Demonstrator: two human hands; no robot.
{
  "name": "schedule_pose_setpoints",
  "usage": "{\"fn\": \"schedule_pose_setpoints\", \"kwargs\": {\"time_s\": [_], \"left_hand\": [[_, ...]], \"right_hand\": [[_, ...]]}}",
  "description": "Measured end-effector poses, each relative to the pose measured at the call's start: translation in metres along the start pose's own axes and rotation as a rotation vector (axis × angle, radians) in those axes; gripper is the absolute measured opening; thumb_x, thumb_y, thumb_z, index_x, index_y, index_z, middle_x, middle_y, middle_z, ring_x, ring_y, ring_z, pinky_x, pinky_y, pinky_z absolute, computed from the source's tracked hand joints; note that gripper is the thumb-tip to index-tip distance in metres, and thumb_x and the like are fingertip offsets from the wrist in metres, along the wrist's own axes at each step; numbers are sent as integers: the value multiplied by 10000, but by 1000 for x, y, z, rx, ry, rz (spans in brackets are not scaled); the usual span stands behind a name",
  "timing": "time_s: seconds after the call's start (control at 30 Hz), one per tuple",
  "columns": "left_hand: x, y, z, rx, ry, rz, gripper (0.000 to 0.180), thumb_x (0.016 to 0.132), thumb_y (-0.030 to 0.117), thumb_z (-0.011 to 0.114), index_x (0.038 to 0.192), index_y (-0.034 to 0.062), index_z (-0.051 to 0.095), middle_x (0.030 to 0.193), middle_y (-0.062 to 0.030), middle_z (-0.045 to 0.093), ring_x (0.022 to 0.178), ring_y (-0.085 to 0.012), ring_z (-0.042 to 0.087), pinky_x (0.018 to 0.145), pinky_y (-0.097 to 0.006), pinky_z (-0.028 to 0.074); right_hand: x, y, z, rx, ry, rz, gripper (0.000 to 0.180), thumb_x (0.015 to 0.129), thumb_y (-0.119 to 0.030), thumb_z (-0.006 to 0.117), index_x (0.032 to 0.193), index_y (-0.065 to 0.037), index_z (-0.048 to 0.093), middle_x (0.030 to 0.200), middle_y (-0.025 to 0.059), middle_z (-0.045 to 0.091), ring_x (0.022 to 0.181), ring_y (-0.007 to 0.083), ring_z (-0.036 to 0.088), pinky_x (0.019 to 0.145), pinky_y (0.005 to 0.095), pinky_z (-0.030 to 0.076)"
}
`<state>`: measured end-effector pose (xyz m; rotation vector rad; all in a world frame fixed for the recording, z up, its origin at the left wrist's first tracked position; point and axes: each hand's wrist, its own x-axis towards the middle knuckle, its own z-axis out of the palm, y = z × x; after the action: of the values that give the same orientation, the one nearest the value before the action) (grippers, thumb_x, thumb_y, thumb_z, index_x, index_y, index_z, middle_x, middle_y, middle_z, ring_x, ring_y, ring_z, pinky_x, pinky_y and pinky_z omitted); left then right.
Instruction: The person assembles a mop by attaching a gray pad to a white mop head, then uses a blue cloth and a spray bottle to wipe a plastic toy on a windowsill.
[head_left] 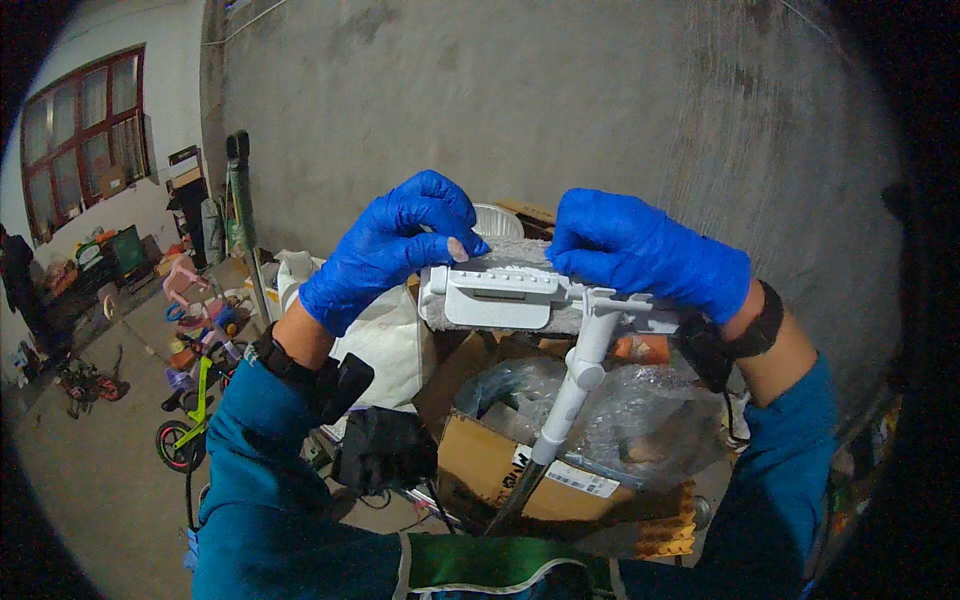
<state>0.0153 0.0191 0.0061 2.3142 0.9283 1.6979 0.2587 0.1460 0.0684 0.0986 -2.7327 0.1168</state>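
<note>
Mop head: white plastic flat type, raised in front of the person, between both gloved hands and above an open box.
Left hand: blue glove; thumb and forefinger clamped on the upper edge of the pad, toward its left end; one fingertip shows bare through the glove.
Right hand: blue glove; fingers curled in and clamped on the same edge, right of centre; fingertips partly hidden.
Grey pad: fluffy; visible above and below the white plate, between the two hands.
Pole: white at the joint, metallic lower down; runs from the mop head down and leftward, in front of the box.
Wrists: black band on each; teal sleeves pushed up the forearms.
Cardboard box: below the mop head; clear plastic wrap bulges from its top.
Left of box: black pouch, with a white bag behind it.
Floor, far left: green balance bike and scattered toys.
Background: bare grey wall; red-framed window at upper left.
</note>
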Motion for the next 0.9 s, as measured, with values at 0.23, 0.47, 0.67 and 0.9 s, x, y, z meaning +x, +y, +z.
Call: {"fn": "schedule_pose_setpoints", "kwargs": {"time_s": [0.23,0.47,0.67,0.9], "left_hand": [[-2,13,0,90,-26,-66,61,768,71,680,761,18,650,970,-134,616,969,-245,569,874,-349,433],[-11,19,7,-29,35,-131,96,831,72,621,890,1,649,967,-130,615,966,-239,586,875,-337,447],[-8,27,11,4,64,-307,178,906,129,545,994,-1,627,953,-87,642,909,-164,602,859,-283,448],[-2,32,11,179,86,-523,231,863,178,629,1025,13,634,908,-34,663,849,-90,584,795,-238,451]], "right_hand": [[-1,2,0,-16,31,-98,98,813,-114,646,858,-29,627,808,103,553,757,237,564,681,312,457],[-2,-3,-9,-153,-31,-158,109,801,-139,662,850,-42,667,820,112,582,759,248,587,669,318,474],[2,-8,-14,-232,-76,-98,181,838,-210,634,812,-32,657,773,123,572,712,251,583,636,322,469],[6,-2,-10,-244,-35,-99,219,830,-241,643,762,-33,637,733,127,557,658,249,564,588,333,449]]}}
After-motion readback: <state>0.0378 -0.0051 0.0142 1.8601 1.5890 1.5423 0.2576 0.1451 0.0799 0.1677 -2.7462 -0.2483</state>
